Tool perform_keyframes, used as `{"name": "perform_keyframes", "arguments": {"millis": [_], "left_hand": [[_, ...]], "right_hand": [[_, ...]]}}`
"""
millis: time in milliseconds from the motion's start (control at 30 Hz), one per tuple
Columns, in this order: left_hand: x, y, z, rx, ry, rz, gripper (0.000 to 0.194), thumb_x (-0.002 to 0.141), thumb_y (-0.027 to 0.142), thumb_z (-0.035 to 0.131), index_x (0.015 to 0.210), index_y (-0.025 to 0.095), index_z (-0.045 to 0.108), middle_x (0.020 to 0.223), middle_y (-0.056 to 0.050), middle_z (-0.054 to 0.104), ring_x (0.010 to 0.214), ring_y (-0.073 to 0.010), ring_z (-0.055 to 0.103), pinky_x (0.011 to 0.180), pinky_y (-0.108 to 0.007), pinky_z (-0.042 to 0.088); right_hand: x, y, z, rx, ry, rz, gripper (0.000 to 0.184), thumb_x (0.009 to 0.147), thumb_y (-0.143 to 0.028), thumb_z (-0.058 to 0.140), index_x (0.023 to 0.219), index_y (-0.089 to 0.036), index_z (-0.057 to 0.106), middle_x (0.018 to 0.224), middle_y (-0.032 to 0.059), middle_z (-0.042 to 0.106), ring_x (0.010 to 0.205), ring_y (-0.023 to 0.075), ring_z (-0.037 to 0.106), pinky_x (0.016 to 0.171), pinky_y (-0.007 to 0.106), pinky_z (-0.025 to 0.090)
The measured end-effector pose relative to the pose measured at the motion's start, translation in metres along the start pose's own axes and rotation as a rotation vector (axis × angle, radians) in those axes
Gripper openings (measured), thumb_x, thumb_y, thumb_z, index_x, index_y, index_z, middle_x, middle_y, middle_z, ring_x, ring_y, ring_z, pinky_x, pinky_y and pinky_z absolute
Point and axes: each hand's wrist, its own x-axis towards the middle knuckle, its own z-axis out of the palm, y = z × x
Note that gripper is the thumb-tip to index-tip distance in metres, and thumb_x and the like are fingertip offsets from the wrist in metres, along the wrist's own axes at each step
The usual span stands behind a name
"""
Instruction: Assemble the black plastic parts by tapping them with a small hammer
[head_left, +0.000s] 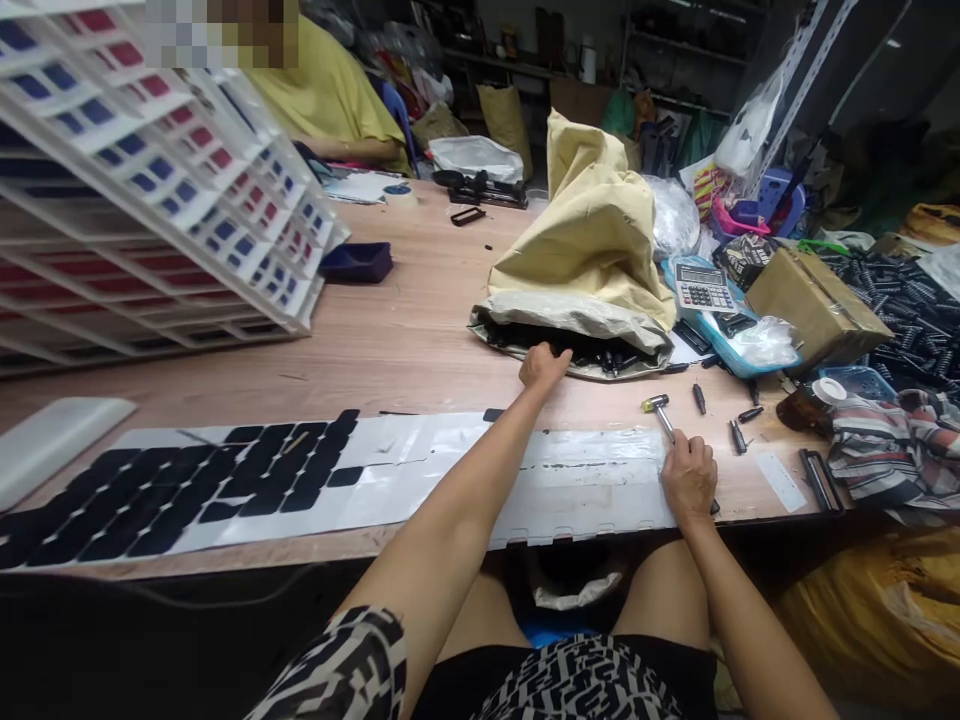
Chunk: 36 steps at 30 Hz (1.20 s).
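Observation:
My left hand (543,366) reaches forward into the open mouth of a yellow sack (592,250) lying on the wooden table (405,340). Its fingers curl among small black parts (600,358) spilling from the sack; what they hold is hidden. My right hand (688,476) is closed round the handle of a small hammer (658,408), whose metal head rests on the table. Under both arms lies a long white sheet (420,470) with several black squares (225,485) stuck on its left part.
White racks of red and blue tiles (150,170) lean at the left. A calculator (703,287), a cardboard box (816,305) and loose black parts (739,425) lie to the right. Another person in yellow (330,95) sits at the far side.

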Motion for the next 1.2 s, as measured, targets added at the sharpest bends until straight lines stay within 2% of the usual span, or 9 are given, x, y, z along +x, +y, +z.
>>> {"name": "perform_keyframes", "arguments": {"millis": [133, 267, 367, 500, 633, 733, 900, 1067, 1200], "left_hand": [[0.016, 0.006, 0.009, 0.049, -0.02, -0.096, 0.031, 0.083, 0.044, 0.073, 0.103, 0.021, 0.073, 0.116, -0.015, 0.073, 0.113, -0.0335, 0.066, 0.089, -0.042, 0.051], [0.003, -0.007, -0.002, 0.014, -0.027, -0.07, 0.028, 0.08, 0.043, 0.074, 0.101, 0.023, 0.075, 0.11, -0.01, 0.075, 0.108, -0.0306, 0.067, 0.087, -0.038, 0.05], [-0.033, -0.031, -0.015, -0.072, -0.05, 0.044, 0.023, 0.08, 0.039, 0.075, 0.098, 0.025, 0.076, 0.099, -0.004, 0.076, 0.097, -0.0255, 0.068, 0.082, -0.034, 0.049], [-0.098, -0.071, -0.019, -0.241, -0.189, 0.248, 0.024, 0.079, 0.037, 0.076, 0.098, 0.024, 0.078, 0.096, -0.001, 0.075, 0.088, -0.0208, 0.066, 0.077, -0.03, 0.049], [-0.136, -0.091, -0.011, -0.14, -0.173, 0.417, 0.02, 0.078, 0.033, 0.077, 0.098, 0.026, 0.079, 0.095, -0.003, 0.072, 0.096, -0.0235, 0.061, 0.088, -0.036, 0.047], [-0.139, -0.092, -0.008, -0.045, -0.177, 0.462, 0.021, 0.078, 0.033, 0.078, 0.099, 0.029, 0.079, 0.096, -0.002, 0.07, 0.098, -0.0247, 0.059, 0.091, -0.039, 0.044], [-0.133, -0.088, -0.007, -0.029, -0.187, 0.462, 0.021, 0.079, 0.036, 0.078, 0.099, 0.03, 0.079, 0.098, -0.002, 0.07, 0.1, -0.0247, 0.059, 0.093, -0.04, 0.043], [-0.134, -0.088, -0.008, -0.039, -0.209, 0.469, 0.018, 0.082, 0.037, 0.076, 0.099, 0.031, 0.079, 0.099, -0.002, 0.07, 0.101, -0.025, 0.057, 0.092, -0.04, 0.041], [-0.134, -0.087, -0.009, -0.042, -0.215, 0.451, 0.02, 0.08, 0.036, 0.078, 0.1, 0.031, 0.08, 0.099, -0.002, 0.07, 0.102, -0.0251, 0.056, 0.092, -0.039, 0.041]], "right_hand": [[0.0, -0.002, -0.002, -0.002, -0.017, 0.009, 0.032, 0.098, -0.019, 0.047, 0.125, -0.02, 0.064, 0.094, 0.0092, 0.057, 0.087, 0.0237, 0.046, 0.069, 0.033, 0.031], [0.001, -0.003, -0.004, 0.001, -0.027, 0.014, 0.032, 0.098, -0.019, 0.046, 0.125, -0.02, 0.065, 0.094, 0.0092, 0.057, 0.087, 0.0238, 0.046, 0.069, 0.034, 0.03], [0.002, -0.002, -0.003, 0.001, -0.036, 0.015, 0.032, 0.098, -0.02, 0.046, 0.125, -0.02, 0.065, 0.094, 0.0093, 0.056, 0.087, 0.0238, 0.046, 0.069, 0.034, 0.03], [0.002, -0.001, -0.002, 0.008, -0.051, 0.022, 0.034, 0.097, -0.019, 0.047, 0.126, -0.02, 0.064, 0.095, 0.0097, 0.055, 0.087, 0.0236, 0.045, 0.069, 0.033, 0.03], [0.003, 0.0, 0.0, 0.022, -0.05, 0.029, 0.034, 0.097, -0.022, 0.047, 0.127, -0.019, 0.064, 0.096, 0.0101, 0.055, 0.087, 0.0237, 0.045, 0.07, 0.034, 0.03], [0.004, 0.003, 0.002, 0.028, -0.045, 0.032, 0.035, 0.097, -0.022, 0.047, 0.127, -0.018, 0.064, 0.097, 0.011, 0.056, 0.087, 0.0237, 0.046, 0.07, 0.034, 0.032], [0.002, 0.005, -0.001, 0.108, -0.047, 0.032, 0.035, 0.097, -0.023, 0.046, 0.123, -0.017, 0.068, 0.095, 0.0109, 0.059, 0.088, 0.0236, 0.049, 0.074, 0.033, 0.037], [-0.016, -0.014, -0.026, 0.475, -0.021, 0.036, 0.038, 0.101, -0.03, 0.042, 0.123, -0.017, 0.069, 0.098, 0.0106, 0.065, 0.093, 0.0233, 0.059, 0.084, 0.034, 0.048], [-0.031, -0.038, -0.048, 0.796, -0.175, -0.078, 0.037, 0.101, -0.031, 0.044, 0.126, -0.019, 0.069, 0.106, 0.011, 0.071, 0.099, 0.0217, 0.065, 0.091, 0.035, 0.053]]}}
